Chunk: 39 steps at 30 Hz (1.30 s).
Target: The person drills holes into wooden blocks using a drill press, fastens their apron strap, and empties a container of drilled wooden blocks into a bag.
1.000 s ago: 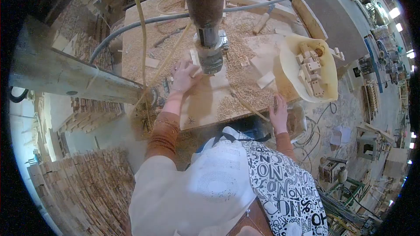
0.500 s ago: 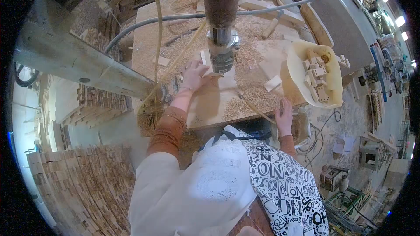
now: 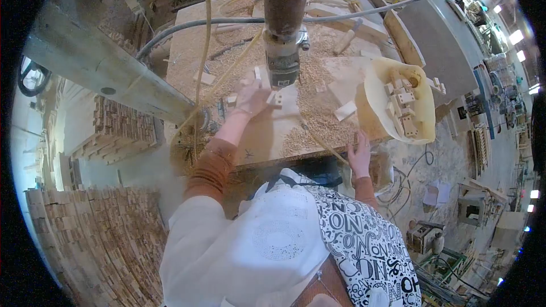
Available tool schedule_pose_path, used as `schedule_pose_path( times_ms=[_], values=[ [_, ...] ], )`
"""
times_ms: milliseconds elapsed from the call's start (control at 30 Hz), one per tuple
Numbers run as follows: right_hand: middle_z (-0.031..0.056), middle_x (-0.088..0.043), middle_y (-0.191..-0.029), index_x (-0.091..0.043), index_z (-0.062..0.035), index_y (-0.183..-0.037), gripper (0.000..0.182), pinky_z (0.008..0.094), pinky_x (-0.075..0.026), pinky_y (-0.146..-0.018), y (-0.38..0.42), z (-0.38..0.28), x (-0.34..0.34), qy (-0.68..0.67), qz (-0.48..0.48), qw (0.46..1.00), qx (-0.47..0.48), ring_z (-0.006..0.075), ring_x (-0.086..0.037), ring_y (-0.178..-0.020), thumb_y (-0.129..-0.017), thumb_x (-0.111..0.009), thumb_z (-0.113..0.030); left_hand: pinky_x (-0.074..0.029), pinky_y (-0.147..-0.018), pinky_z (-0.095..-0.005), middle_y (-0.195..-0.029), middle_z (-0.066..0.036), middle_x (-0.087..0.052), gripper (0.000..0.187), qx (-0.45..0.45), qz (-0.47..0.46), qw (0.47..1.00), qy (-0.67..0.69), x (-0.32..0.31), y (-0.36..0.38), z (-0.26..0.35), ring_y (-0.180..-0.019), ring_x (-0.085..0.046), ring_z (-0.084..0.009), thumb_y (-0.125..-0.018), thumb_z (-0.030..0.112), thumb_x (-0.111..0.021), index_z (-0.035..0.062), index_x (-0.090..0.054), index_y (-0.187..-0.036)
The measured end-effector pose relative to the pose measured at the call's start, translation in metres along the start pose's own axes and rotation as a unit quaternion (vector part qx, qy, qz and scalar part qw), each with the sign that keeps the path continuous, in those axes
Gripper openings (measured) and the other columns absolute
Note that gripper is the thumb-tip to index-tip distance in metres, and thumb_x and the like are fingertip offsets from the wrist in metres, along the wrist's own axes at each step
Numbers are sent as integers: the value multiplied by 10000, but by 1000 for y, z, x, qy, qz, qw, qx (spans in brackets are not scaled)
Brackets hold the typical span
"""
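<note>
My left hand (image 3: 252,98) is closed on a small pale wooden block (image 3: 275,100) with dark drilled holes, on the sawdust-covered worktable (image 3: 259,143). Just beyond the block hangs the drill press head (image 3: 282,65); its bit cannot be made out. A light wooden strip (image 3: 257,73) stands beside the fingers. At the table's front edge rests my right hand (image 3: 359,156), fingers apart, holding nothing. Between it and the yellow tub (image 3: 372,105) lies a loose plain block (image 3: 345,110). Several drilled blocks (image 3: 405,99) are piled in the tub.
A grey hose (image 3: 364,12) crosses above the table, and a yellow hose (image 3: 206,40) hangs at its left. A thick metal beam (image 3: 114,74) stands on the left. Stacked timber (image 3: 96,239) fills the lower left. Cables (image 3: 405,185) lie on the floor at right.
The block in my left hand has come out from beneath the drill head, and its holes now show. My right hand's fingers have spread slightly. The whole view has shifted a little.
</note>
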State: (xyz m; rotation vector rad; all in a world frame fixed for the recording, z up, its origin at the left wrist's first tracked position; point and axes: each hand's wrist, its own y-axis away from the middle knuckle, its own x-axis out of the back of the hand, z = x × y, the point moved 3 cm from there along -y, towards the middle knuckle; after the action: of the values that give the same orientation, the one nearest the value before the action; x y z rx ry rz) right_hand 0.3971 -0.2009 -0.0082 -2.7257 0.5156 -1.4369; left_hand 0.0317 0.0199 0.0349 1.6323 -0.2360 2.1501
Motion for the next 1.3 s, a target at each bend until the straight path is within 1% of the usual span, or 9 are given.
schedule_pose_path(
  times_ms=[133,200,300,400,733,833,933,1167,1300],
  values=[
    [218,-476,-1448,-480,-63,-1419,586,461,-341,-1150,1,0,1,-8,0,1000,2,402,-433,-1364,-864,-665,-110,-464,-916,-451,-1090,-70,-641,249,-51,-62,995,-51,-22,8,8,-1013,-656,-266,-833,199,-677,240,-694,-1078],
    [185,-473,-1462,-477,-61,-1410,599,458,-396,-1116,0,1,1,33,9,999,25,390,-463,-1342,-854,-690,-126,-520,-838,-395,-1056,-98,-652,203,-21,7,999,-31,-27,17,11,-976,-666,-286,-882,190,-623,217,-715,-1061],
    [185,-470,-1463,-474,-52,-1411,604,456,-389,-1122,0,3,-1,32,10,999,6,387,-459,-1344,-852,-691,-126,-510,-854,-479,-972,-145,-625,157,-19,98,988,120,-25,30,24,-972,-646,-346,-895,264,-643,138,-720,-949],
    [184,-466,-1464,-472,-50,-1411,612,457,-378,-1131,-2,8,0,29,15,999,4,385,-447,-1352,-847,-696,-131,-510,-866,-471,-1059,-147,-611,250,2,120,977,177,-31,37,47,-1014,-627,-336,-849,320,-706,96,-713,-960],
    [167,-456,-1476,-474,-66,-1412,622,459,-371,-1139,0,4,-1,18,22,999,-14,374,-431,-1370,-841,-709,-142,-497,-915,-467,-1135,-150,-609,213,35,213,965,150,-47,31,70,-1076,-610,-349,-794,168,-739,46,-688,-961],
    [170,-457,-1478,-476,-66,-1415,623,462,-380,-1132,0,5,-3,27,23,999,-17,375,-431,-1373,-842,-707,-146,-456,-958,-464,-1110,-104,-628,393,29,206,950,231,-55,12,44,-1102,-620,-304,-768,199,-780,124,-649,-1131],
    [171,-450,-1485,-477,-66,-1417,620,462,-390,-1126,1,4,-2,30,16,999,-21,375,-430,-1374,-846,-701,-155,-515,-897,-452,-1094,-143,-630,272,25,230,967,104,-39,8,34,-1058,-622,-343,-800,123,-700,64,-677,-1065],
    [171,-444,-1491,-475,-63,-1417,614,459,-381,-1137,1,9,-6,19,25,999,-9,375,-419,-1385,-850,-689,-163,-512,-870,-462,-1148,-128,-637,423,6,191,981,26,-13,-6,16,-1051,-620,-331,-755,405,-812,124,-737,-1063],
    [189,-452,-1480,-489,-59,-1406,594,451,-353,-1154,2,4,-4,7,23,999,-22,383,-413,-1388,-849,-681,-133,-402,-1035,-477,-1211,-102,-618,388,27,158,986,52,-10,-7,0,-1190,-527,-350,-694,438,-832,206,-770,-1000]
  ],
)
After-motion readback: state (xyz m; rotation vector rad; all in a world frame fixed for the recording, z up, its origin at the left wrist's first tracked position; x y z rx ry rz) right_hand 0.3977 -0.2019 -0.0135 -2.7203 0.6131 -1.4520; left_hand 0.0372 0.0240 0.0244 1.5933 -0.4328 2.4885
